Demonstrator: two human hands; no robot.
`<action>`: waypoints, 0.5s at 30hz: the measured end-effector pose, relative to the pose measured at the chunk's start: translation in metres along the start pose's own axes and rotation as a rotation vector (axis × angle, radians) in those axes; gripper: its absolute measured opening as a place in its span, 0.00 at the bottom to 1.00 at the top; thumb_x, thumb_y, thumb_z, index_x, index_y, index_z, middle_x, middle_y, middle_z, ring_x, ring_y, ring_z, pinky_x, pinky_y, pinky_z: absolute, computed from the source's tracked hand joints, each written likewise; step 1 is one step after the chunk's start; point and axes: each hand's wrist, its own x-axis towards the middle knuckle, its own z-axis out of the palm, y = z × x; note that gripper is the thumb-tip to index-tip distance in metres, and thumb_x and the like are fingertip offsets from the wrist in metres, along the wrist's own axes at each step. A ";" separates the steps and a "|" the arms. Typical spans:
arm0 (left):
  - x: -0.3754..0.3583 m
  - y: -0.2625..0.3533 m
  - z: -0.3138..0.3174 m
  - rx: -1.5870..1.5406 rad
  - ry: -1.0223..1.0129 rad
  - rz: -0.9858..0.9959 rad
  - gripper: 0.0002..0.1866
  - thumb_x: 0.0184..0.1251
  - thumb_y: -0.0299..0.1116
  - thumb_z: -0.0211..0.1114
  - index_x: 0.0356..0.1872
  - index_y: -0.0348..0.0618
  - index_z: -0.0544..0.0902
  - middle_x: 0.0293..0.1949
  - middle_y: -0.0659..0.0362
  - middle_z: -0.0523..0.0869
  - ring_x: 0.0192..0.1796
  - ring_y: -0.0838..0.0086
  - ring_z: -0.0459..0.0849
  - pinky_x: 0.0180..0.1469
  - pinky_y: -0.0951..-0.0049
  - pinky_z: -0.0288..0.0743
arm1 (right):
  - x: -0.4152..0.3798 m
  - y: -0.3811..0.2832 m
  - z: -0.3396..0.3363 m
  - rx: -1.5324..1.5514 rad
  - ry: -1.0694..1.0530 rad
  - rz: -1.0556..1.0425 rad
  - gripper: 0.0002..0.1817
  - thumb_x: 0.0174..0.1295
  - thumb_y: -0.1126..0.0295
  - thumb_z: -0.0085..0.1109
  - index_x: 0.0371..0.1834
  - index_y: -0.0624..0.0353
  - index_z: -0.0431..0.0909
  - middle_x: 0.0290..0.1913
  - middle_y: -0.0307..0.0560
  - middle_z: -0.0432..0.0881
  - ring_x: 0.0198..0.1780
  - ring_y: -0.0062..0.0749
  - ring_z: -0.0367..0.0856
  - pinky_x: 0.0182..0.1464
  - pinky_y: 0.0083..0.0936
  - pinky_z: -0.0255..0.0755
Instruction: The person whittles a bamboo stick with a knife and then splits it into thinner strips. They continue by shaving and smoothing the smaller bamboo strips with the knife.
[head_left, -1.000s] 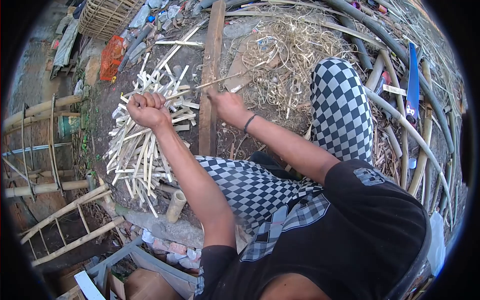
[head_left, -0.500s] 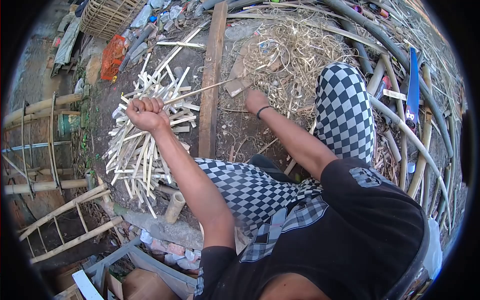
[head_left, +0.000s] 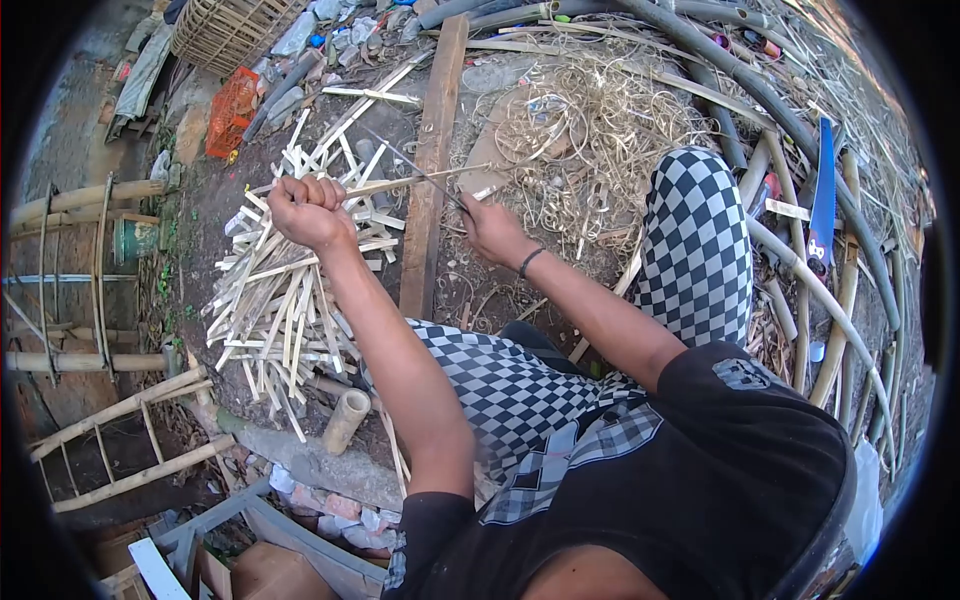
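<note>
My left hand (head_left: pixel 312 212) is closed in a fist around one end of a thin bamboo strip (head_left: pixel 395 184), which points right across a wooden beam (head_left: pixel 434 120). In my right hand (head_left: pixel 497 237) is the handle of a knife, mostly hidden by the fingers. Its narrow blade (head_left: pixel 408 162) slants up and to the left, overlapping the strip over the beam. Under and beside my left hand lies a heaped pile of split bamboo strips (head_left: pixel 285 300). Curly bamboo shavings (head_left: pixel 620 130) cover the ground beyond my right hand.
A blue saw (head_left: pixel 824 195) and long bamboo poles (head_left: pixel 860 250) lie to the right. At the upper left are an orange plastic crate (head_left: pixel 232 112) and a woven basket (head_left: pixel 225 35). A short bamboo tube (head_left: pixel 347 420) stands near my left elbow. Bamboo ladder-like frames (head_left: pixel 120 455) are at the left.
My right hand has moved slightly left and down, and the knife blade now shows across the strip. My left hand has shifted a little right, still gripping the strip.
</note>
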 end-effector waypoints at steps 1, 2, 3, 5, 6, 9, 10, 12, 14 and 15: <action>0.000 0.000 -0.003 -0.017 -0.010 -0.012 0.20 0.70 0.40 0.44 0.17 0.53 0.53 0.12 0.67 0.49 0.15 0.80 0.44 0.20 0.73 0.42 | -0.002 0.019 0.010 -0.031 0.024 0.079 0.10 0.68 0.67 0.48 0.47 0.59 0.71 0.30 0.66 0.82 0.35 0.67 0.82 0.42 0.57 0.74; -0.001 0.000 -0.005 -0.017 -0.010 -0.004 0.20 0.70 0.40 0.44 0.17 0.53 0.53 0.12 0.67 0.49 0.15 0.80 0.44 0.20 0.73 0.42 | -0.001 0.058 0.031 -0.063 0.015 0.192 0.11 0.67 0.67 0.48 0.48 0.61 0.72 0.32 0.67 0.83 0.38 0.66 0.82 0.43 0.56 0.75; -0.002 0.000 -0.005 -0.013 0.011 -0.004 0.20 0.71 0.40 0.44 0.17 0.53 0.53 0.12 0.67 0.49 0.15 0.80 0.44 0.21 0.73 0.42 | 0.002 0.099 0.047 -0.094 0.008 0.304 0.13 0.66 0.68 0.48 0.49 0.63 0.73 0.35 0.68 0.83 0.42 0.65 0.83 0.45 0.55 0.76; -0.003 -0.002 -0.008 -0.035 -0.050 -0.027 0.20 0.72 0.40 0.43 0.16 0.52 0.54 0.12 0.67 0.50 0.16 0.80 0.44 0.21 0.73 0.42 | -0.001 0.155 0.043 -0.136 -0.146 0.438 0.15 0.64 0.68 0.49 0.48 0.68 0.74 0.42 0.71 0.83 0.48 0.64 0.82 0.48 0.53 0.76; -0.004 -0.004 -0.007 -0.043 -0.057 -0.014 0.20 0.72 0.40 0.43 0.16 0.52 0.54 0.12 0.67 0.50 0.16 0.80 0.44 0.21 0.73 0.42 | -0.001 0.160 0.036 -0.137 -0.134 0.427 0.15 0.64 0.68 0.49 0.48 0.68 0.74 0.42 0.71 0.83 0.48 0.64 0.82 0.48 0.53 0.76; -0.008 0.005 -0.003 -0.157 -0.097 -0.052 0.21 0.71 0.41 0.44 0.16 0.52 0.55 0.13 0.67 0.50 0.16 0.79 0.44 0.21 0.73 0.43 | -0.005 0.154 0.031 -0.212 -0.099 0.438 0.19 0.65 0.58 0.57 0.41 0.68 0.75 0.33 0.62 0.84 0.36 0.56 0.85 0.37 0.46 0.80; -0.003 0.011 -0.010 -0.225 -0.120 0.001 0.21 0.71 0.43 0.47 0.16 0.52 0.56 0.13 0.67 0.51 0.15 0.79 0.44 0.20 0.73 0.42 | -0.001 0.145 0.034 0.237 -0.091 0.534 0.23 0.65 0.52 0.60 0.39 0.66 0.74 0.27 0.52 0.79 0.28 0.44 0.81 0.29 0.37 0.76; 0.000 0.031 -0.025 -0.384 -0.068 0.058 0.21 0.69 0.44 0.46 0.15 0.52 0.56 0.13 0.66 0.53 0.15 0.78 0.46 0.22 0.73 0.47 | 0.012 0.106 0.021 0.687 -0.069 0.582 0.27 0.64 0.46 0.62 0.38 0.63 0.73 0.21 0.43 0.75 0.20 0.33 0.77 0.21 0.29 0.73; -0.003 0.052 -0.035 -0.490 -0.083 0.168 0.22 0.67 0.43 0.47 0.13 0.53 0.56 0.14 0.65 0.56 0.17 0.77 0.52 0.26 0.72 0.52 | 0.011 0.023 -0.043 1.208 -0.144 0.728 0.31 0.61 0.37 0.62 0.38 0.59 0.71 0.18 0.30 0.62 0.15 0.15 0.61 0.15 0.15 0.60; -0.004 0.059 -0.038 -0.549 -0.136 0.202 0.21 0.62 0.40 0.49 0.12 0.53 0.55 0.14 0.64 0.56 0.20 0.77 0.57 0.29 0.72 0.54 | 0.016 0.007 -0.064 1.198 -0.138 0.703 0.31 0.61 0.37 0.62 0.38 0.59 0.71 0.18 0.30 0.62 0.15 0.15 0.61 0.15 0.15 0.60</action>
